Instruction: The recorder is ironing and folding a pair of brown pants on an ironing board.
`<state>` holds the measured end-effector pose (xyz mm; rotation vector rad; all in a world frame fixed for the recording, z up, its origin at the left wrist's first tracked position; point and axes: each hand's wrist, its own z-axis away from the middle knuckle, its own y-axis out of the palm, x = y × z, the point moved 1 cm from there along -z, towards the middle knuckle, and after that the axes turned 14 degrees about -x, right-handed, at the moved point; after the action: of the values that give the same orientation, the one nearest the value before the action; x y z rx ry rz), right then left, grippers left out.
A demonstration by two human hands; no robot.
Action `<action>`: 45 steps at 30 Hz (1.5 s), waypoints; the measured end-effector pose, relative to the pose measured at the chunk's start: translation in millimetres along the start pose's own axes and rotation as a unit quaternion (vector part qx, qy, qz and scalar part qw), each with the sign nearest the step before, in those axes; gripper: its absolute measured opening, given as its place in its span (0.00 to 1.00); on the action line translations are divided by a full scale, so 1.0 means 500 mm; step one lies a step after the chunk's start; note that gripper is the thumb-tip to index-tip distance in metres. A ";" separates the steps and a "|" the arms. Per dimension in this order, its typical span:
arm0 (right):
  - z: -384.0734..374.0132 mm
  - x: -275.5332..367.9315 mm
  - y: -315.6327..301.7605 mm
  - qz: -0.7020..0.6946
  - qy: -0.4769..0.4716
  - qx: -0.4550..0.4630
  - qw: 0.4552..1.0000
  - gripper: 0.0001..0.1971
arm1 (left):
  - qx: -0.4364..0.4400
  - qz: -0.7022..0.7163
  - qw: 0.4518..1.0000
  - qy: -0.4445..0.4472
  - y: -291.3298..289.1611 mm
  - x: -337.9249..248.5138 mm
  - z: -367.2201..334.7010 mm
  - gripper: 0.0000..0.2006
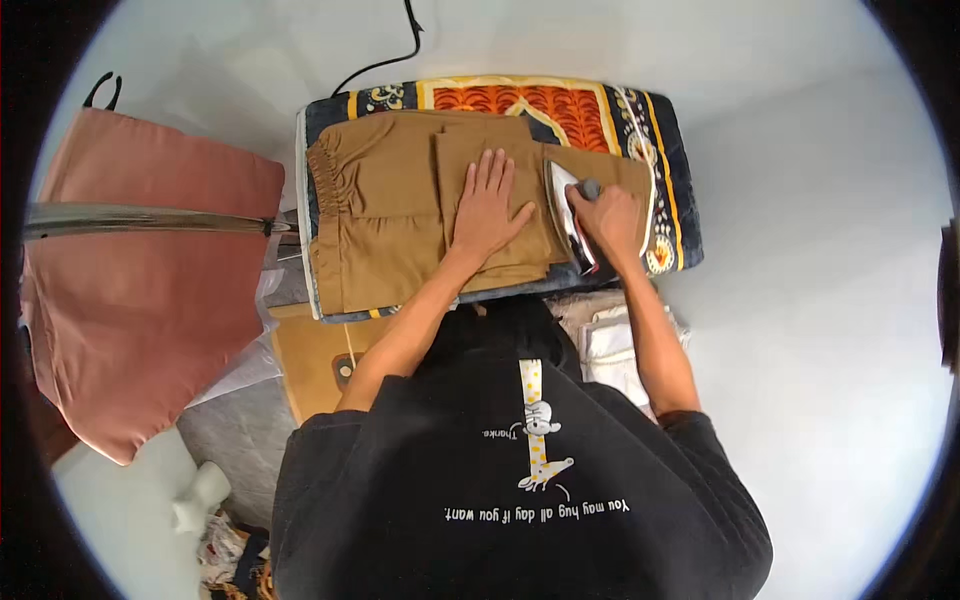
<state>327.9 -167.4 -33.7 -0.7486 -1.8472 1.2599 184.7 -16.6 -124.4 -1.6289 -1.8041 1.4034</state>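
Left hand [488, 212] spread flat on brown trousers [385, 235], right hand [610, 218] curled around iron [564, 205]

Readable lettering stands on the wearer's black, short-sleeved cloth T-shirt [500, 470], printed in white and upside down in this view. One long line of text [536, 511] runs across the shirt beyond the head of a white, yellow-spotted printed giraffe [540, 452]. A single short word [499, 434] sits beside the small white figure [538, 415] on the giraffe's neck.
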 end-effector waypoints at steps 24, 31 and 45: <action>-0.014 -0.001 0.016 -0.053 -0.188 -0.045 0.980 0.32 | 0.004 -0.001 1.000 -0.007 -0.007 0.000 -0.004 0.41; 0.047 -0.081 -0.057 -0.063 -0.165 -0.073 0.982 0.29 | 0.034 -0.012 0.999 -0.009 -0.016 -0.003 0.002 0.41; 0.006 -0.156 -0.060 -0.003 -0.151 -0.054 0.987 0.26 | 0.025 -0.010 1.000 -0.011 -0.006 -0.006 0.007 0.41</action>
<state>365.8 -241.9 -26.6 -0.6342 -2.1733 1.3357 180.9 -20.4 -122.6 -1.5722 -1.7780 1.4505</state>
